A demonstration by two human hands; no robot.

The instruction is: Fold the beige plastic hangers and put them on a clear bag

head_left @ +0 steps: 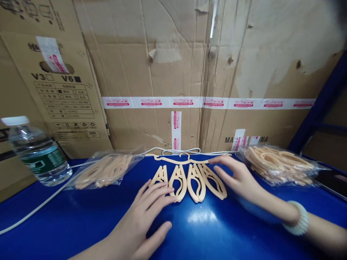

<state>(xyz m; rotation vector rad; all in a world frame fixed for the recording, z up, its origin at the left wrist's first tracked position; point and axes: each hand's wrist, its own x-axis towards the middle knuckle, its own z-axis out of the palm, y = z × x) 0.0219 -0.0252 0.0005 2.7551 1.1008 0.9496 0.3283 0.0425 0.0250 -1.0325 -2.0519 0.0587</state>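
Several folded cream plastic hangers [183, 184] lie in a row on the blue table [195, 231]. Behind them an unfolded hanger [173, 160] lies across the table with its hook toward the cardboard. My left hand [143, 213] is open, fingers spread, with its fingertips over the leftmost folded hangers; whether they touch cannot be made out. Beside the right end of the unfolded hanger, my right hand [233, 173] is open, its fingers near that hanger and above the rightmost folded one [221, 189]. A pale band circles the right wrist.
Clear bags of hangers lie at the left [101, 171] and right [279, 162]. A water bottle [40, 155] stands far left, by a white cable [35, 209]. A dark phone-like object [332, 184] is far right. Cardboard [151, 79] rises behind the table.
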